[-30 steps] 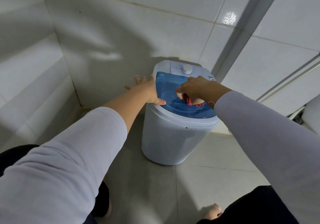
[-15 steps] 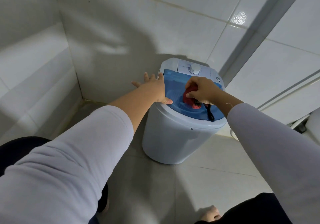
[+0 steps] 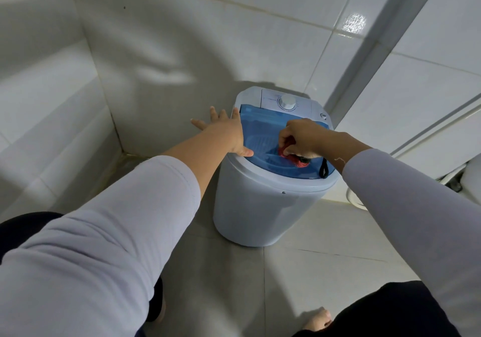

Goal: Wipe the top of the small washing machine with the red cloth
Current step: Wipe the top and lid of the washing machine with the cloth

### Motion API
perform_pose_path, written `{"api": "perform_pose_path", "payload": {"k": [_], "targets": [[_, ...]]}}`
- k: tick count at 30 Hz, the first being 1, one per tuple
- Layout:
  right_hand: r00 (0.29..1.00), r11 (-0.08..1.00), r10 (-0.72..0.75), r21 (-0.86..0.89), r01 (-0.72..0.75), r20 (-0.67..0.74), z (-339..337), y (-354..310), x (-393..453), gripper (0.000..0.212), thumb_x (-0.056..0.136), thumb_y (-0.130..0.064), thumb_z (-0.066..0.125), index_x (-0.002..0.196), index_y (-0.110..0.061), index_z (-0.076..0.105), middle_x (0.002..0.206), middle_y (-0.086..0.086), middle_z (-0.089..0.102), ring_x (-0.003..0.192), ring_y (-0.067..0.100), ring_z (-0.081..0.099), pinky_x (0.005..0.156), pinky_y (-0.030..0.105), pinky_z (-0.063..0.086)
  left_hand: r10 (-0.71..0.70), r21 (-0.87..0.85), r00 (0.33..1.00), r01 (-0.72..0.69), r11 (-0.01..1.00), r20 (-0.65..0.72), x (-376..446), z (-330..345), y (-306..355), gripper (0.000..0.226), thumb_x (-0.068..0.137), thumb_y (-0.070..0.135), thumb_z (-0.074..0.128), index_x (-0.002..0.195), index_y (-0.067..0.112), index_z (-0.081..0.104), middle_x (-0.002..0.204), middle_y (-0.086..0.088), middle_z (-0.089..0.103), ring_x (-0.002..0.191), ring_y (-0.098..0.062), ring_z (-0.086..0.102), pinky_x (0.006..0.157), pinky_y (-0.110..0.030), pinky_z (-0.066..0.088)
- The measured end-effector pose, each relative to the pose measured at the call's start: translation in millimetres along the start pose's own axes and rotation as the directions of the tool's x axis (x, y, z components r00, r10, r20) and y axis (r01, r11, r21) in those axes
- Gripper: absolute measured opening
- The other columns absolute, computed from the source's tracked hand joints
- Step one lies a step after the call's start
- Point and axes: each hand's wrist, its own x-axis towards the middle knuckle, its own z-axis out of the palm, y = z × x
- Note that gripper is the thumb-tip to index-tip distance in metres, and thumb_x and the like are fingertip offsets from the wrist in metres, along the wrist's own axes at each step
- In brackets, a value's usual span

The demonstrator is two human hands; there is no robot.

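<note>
The small white washing machine (image 3: 263, 206) stands on the floor against the tiled wall. It has a see-through blue lid (image 3: 260, 128) and a white dial (image 3: 286, 102) at the back. My right hand (image 3: 302, 136) presses the bunched red cloth (image 3: 294, 158) onto the front right part of the lid. A black loop (image 3: 324, 170) hangs from the cloth over the lid's rim. With fingers spread, my left hand (image 3: 223, 135) lies flat against the machine's left edge, thumb on the lid, holding nothing.
White tiled walls meet in a corner (image 3: 114, 128) left of the machine. A white fixture (image 3: 471, 175) and a hose sit at the right edge. Grey floor tiles (image 3: 299, 284) lie in front, with my bare foot (image 3: 317, 319) at the bottom.
My right hand has slid the red cloth from the lid's middle toward its front right edge. My left hand has kept its place on the machine's left side.
</note>
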Motion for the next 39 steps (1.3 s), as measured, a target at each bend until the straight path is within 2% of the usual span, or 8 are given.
{"api": "perform_pose_path", "payload": {"k": [12,16,21,24,26,32,37,39], "targets": [[0.985,0.988,0.157,0.020,-0.156,-0.066,-11.1,22.9,-12.7,0.016,0.086,-0.021,0.064,0.100,-0.015,0.064,0.111,0.008,0.064,0.097,0.024,0.052,0.080,0.030,0.041,-0.006,0.013,0.999,0.006,1.000,-0.032,-6.2,1.2,3.7,0.118,0.076,0.060,0.067,0.152,0.020,-0.014,0.161,-0.011,-0.004,0.147,-0.035,-0.012,0.107,-0.072,0.007],[0.946,0.944,0.273,0.236,-0.229,-0.175,-20.2,33.6,-21.3,0.022,0.086,-0.028,0.064,0.103,-0.014,0.064,0.118,0.009,0.062,0.097,0.023,0.053,0.080,0.028,0.040,-0.009,0.016,0.999,0.010,1.000,-0.039,-7.9,0.8,3.6,0.116,0.077,0.059,0.066,0.153,0.020,-0.013,0.161,-0.011,-0.003,0.148,-0.035,-0.012,0.108,-0.071,0.007],[0.880,0.735,0.420,0.652,-0.186,-0.223,-22.7,35.0,-29.0,0.028,0.083,-0.035,0.066,0.102,-0.014,0.067,0.108,0.008,0.062,0.090,0.020,0.053,0.067,0.024,0.046,0.063,0.023,0.994,-0.061,0.998,-0.094,-11.5,2.1,7.4,0.109,0.079,0.053,0.068,0.154,0.022,-0.005,0.161,-0.009,0.001,0.148,-0.034,-0.009,0.108,-0.071,0.009],[0.870,0.609,0.459,0.777,-0.158,-0.183,-20.1,32.3,-30.2,0.029,0.083,-0.035,0.067,0.101,-0.012,0.067,0.106,0.008,0.060,0.090,0.022,0.055,0.065,0.025,0.047,0.161,0.032,0.978,-0.159,0.987,-0.133,-13.0,3.4,9.3,0.093,0.083,0.049,0.067,0.153,0.030,0.009,0.162,-0.004,0.002,0.149,-0.029,-0.008,0.110,-0.070,0.011],[0.872,0.546,0.466,0.825,-0.149,-0.151,-17.9,29.1,-30.3,0.030,0.084,-0.034,0.067,0.102,-0.010,0.066,0.102,0.008,0.059,0.090,0.022,0.055,0.075,0.031,0.050,0.223,-0.033,0.960,-0.232,0.972,-0.169,-11.2,5.3,10.1,0.079,0.084,0.052,0.064,0.150,0.032,0.024,0.162,0.000,0.008,0.149,-0.025,-0.003,0.110,-0.068,0.013],[0.904,0.361,0.422,0.927,-0.107,-0.060,-12.1,18.9,-31.3,0.020,0.086,-0.028,0.065,0.098,-0.013,0.061,0.093,0.010,0.060,0.072,0.017,0.059,0.076,0.035,0.054,0.303,-0.234,0.901,-0.381,0.895,-0.310,-14.2,6.9,28.6,0.060,0.082,0.060,0.060,0.132,0.027,0.055,0.153,0.002,0.032,0.142,-0.020,0.027,0.111,-0.055,0.026],[0.948,0.293,0.319,0.952,-0.086,-0.012,-14.1,20.3,-38.8,0.024,0.088,-0.028,0.063,0.109,-0.020,0.055,0.094,0.013,0.064,0.071,0.020,0.063,0.051,0.022,0.052,0.247,-0.306,0.882,-0.383,0.872,-0.401,-7.0,2.3,40.3,0.040,0.089,0.050,0.056,0.114,0.021,0.066,0.147,0.004,0.043,0.135,-0.018,0.039,0.111,-0.048,0.031],[0.971,0.285,0.234,0.952,-0.114,0.046,-14.2,27.7,-41.2,0.035,0.085,-0.023,0.066,0.118,-0.023,0.052,0.102,0.014,0.066,0.083,0.026,0.067,0.066,0.028,0.055,0.202,-0.371,0.872,-0.385,0.845,-0.447,-3.3,-1.9,40.9,0.030,0.093,0.043,0.053,0.100,0.019,0.070,0.141,0.003,0.051,0.130,-0.019,0.045,0.108,-0.046,0.035]]}}
